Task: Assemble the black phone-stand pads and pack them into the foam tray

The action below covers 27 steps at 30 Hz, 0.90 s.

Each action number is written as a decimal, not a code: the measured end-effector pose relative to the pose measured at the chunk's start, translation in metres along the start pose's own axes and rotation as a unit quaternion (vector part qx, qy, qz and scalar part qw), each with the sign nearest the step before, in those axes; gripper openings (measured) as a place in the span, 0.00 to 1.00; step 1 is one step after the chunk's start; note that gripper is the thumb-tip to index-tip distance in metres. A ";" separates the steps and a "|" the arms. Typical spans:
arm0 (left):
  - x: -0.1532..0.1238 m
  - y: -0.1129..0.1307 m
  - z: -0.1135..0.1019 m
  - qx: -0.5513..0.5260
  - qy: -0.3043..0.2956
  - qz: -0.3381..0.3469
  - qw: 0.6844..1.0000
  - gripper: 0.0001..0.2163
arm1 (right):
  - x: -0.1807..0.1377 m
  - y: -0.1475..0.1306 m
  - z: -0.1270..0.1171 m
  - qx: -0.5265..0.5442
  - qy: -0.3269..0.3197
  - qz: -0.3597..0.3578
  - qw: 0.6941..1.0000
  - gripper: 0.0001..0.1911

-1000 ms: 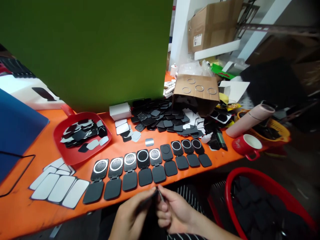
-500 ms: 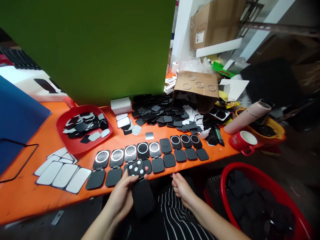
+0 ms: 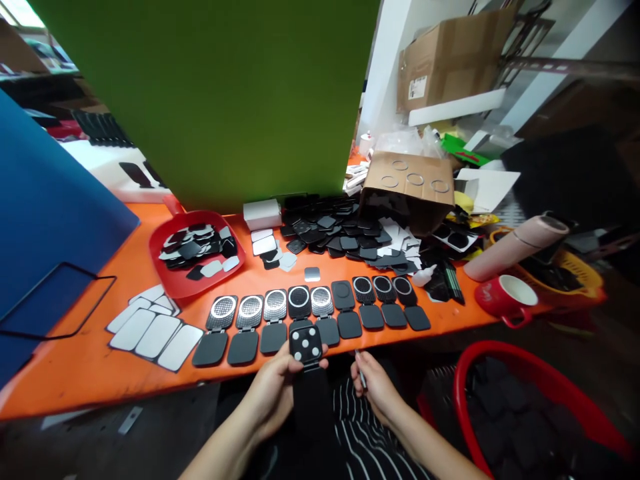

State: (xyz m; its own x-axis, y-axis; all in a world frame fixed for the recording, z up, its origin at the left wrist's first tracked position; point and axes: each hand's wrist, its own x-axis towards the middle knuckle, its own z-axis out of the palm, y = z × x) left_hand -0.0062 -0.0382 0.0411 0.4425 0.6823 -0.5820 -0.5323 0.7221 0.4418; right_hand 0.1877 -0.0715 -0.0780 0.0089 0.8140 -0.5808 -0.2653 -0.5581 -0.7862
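My left hand (image 3: pixel 273 393) is closed around a black hinged case (image 3: pixel 305 345), which hangs open lengthwise. Its upper square panel carries several white round dots; the lower panel is dark against my lap and hard to make out. My right hand (image 3: pixel 377 388), at the table's front edge, pinches a thin silvery tool (image 3: pixel 361 378) whose exact kind I cannot tell. Just beyond my hands, a row of open hinged cases (image 3: pixel 209 349) lies on the orange table (image 3: pixel 165 393). Most of their upper panels bear a ring around a mesh pattern; one (image 3: pixel 343 295) is plain black.
A red scoop-shaped tray (image 3: pixel 173 283) holds dark and pale pieces. White-faced sheets (image 3: pixel 150 333) lie left. Behind the row are loose black plates (image 3: pixel 320 230) and a cardboard box (image 3: pixel 407 190). A red mug (image 3: pixel 495 297), pink flask (image 3: pixel 515 247) and red tub (image 3: pixel 460 400) stand right.
The view has shifted, so the table appears farther right. My left hand holds the case more upright, its dotted panel facing me. The thin tool in my right hand now shows more clearly.
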 end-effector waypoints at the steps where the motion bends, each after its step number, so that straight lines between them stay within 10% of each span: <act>1: 0.000 0.000 -0.001 0.007 -0.004 0.001 1.000 0.26 | 0.000 -0.002 -0.003 -0.006 -0.004 0.015 1.000 0.20; 4: 0.004 0.000 -0.003 0.026 -0.014 -0.002 1.000 0.25 | -0.007 -0.011 -0.017 -0.104 0.005 0.031 0.994 0.19; 9: 0.015 0.003 0.000 0.031 0.001 -0.011 0.999 0.18 | -0.027 -0.040 -0.025 -0.326 0.081 -0.172 0.926 0.14; 19: 0.016 0.020 -0.013 0.107 0.036 0.083 0.990 0.10 | -0.016 -0.067 0.065 -0.231 -0.145 -0.132 0.953 0.18; 27: 0.006 0.027 -0.027 0.028 0.101 0.064 0.992 0.17 | -0.010 -0.073 0.075 -0.261 -0.166 -0.121 0.943 0.15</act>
State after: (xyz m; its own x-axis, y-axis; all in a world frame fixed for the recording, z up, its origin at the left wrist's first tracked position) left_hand -0.0372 -0.0175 0.0311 0.2179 0.7357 -0.6413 -0.5305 0.6409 0.5549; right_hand 0.1342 -0.0271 0.0010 -0.3180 0.8846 -0.3412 0.2176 -0.2822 -0.9344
